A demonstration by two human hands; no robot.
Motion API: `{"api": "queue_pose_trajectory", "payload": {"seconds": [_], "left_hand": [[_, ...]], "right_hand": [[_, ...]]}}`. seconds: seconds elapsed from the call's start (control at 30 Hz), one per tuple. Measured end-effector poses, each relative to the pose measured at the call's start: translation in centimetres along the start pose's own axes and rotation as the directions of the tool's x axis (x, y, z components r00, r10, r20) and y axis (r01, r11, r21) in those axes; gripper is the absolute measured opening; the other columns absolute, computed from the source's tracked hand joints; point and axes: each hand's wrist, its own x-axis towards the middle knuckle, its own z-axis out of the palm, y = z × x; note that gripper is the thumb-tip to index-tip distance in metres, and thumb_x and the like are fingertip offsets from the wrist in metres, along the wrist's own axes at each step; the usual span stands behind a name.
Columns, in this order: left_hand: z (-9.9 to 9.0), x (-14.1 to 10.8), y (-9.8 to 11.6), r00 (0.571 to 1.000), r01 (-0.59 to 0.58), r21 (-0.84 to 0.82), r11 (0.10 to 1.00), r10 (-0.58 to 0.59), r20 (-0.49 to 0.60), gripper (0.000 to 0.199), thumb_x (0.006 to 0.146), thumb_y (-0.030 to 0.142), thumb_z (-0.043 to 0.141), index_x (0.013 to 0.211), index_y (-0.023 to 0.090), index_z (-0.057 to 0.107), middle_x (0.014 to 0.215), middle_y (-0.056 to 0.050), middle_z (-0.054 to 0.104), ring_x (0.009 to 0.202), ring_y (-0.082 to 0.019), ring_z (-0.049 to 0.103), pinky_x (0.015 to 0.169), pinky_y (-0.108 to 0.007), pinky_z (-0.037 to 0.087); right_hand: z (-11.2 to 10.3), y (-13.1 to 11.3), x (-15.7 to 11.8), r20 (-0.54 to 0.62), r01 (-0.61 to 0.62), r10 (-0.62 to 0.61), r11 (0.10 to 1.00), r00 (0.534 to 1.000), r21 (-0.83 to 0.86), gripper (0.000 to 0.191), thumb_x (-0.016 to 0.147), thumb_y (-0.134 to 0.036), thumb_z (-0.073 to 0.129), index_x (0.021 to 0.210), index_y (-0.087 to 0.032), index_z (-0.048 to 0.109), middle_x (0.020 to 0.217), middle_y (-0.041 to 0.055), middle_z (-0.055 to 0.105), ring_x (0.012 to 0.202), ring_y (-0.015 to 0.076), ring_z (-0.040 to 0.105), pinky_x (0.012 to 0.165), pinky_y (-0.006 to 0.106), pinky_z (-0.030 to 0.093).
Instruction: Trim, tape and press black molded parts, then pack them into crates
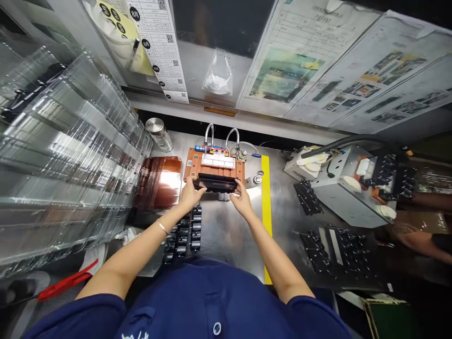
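A navy short-sleeved shirt (243,296) bears white lettering (144,335); a pale bracelet (163,228) rings the left forearm (141,249).

The black part (216,184) is hiding the near edge of the brown fixture (190,170), and some fingers of the left hand (191,192) and right hand (242,197) are disappearing behind it. The left edge is cropping the clear trays (70,150); the bottom edge is cutting off the navy shirt (215,301). A co-worker's forearm (420,243) is running out at the right. Print on the posted sheets (318,52) is appearing too small to read.

trays (70,155) l of jig (196,165), machine (342,200) r
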Motion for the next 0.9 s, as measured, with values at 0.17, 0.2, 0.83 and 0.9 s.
{"api": "queue_pose_trajectory", "payload": {"seconds": [0.17,0.2,0.83,0.9], "left_hand": [[-4.3,-7.6,-0.4,0.761,-0.634,0.09,0.768,0.64,-0.106,0.042,0.076,0.007,0.053,0.116,0.022,0.052,0.106,-0.009,0.062,0.108,-0.023,0.059,0.096,-0.042,0.048],[-5.0,-8.4,-0.4,0.684,-0.71,0.121,0.694,0.72,-0.12,0.045,0.076,0.004,0.051,0.117,0.023,0.052,0.104,-0.009,0.062,0.109,-0.023,0.058,0.096,-0.042,0.048],[-40.4,-9.2,6.6,0.652,-0.078,0.7,0.71,0.568,-0.503,0.054,0.082,0.04,0.064,0.123,0.016,0.039,0.119,-0.011,0.057,0.116,-0.031,0.057,0.094,-0.055,0.05],[-43.9,-5.9,5.9,0.695,0.032,0.648,0.761,0.449,-0.562,0.047,0.085,0.038,0.06,0.125,0.024,0.04,0.122,-0.006,0.058,0.12,-0.03,0.055,0.099,-0.053,0.048]], "right_hand": [[-0.2,-2.3,-4.9,0.017,0.096,-0.096,0.993,0.995,-0.062,0.038,0.072,-0.015,0.047,0.108,-0.021,0.058,0.108,0.0068,0.065,0.095,0.018,0.062,0.08,0.03,0.052],[0.2,-3.1,-5.6,0.016,0.069,-0.067,0.991,0.998,-0.11,0.036,0.072,-0.014,0.047,0.106,-0.02,0.058,0.1,0.0059,0.067,0.087,0.0179,0.063,0.077,0.03,0.052],[9.2,-7.2,-9.3,0.425,0.103,-0.11,0.994,0.898,0.04,0.035,0.076,-0.036,0.061,0.102,-0.015,0.068,0.079,0.006,0.071,0.073,0.0199,0.066,0.074,0.038,0.053],[11.8,-7.4,-8.4,0.448,0.232,-0.15,0.963,0.881,-0.134,0.034,0.078,-0.03,0.058,0.108,-0.015,0.067,0.092,0.0087,0.072,0.087,0.022,0.066,0.084,0.039,0.05]]}}
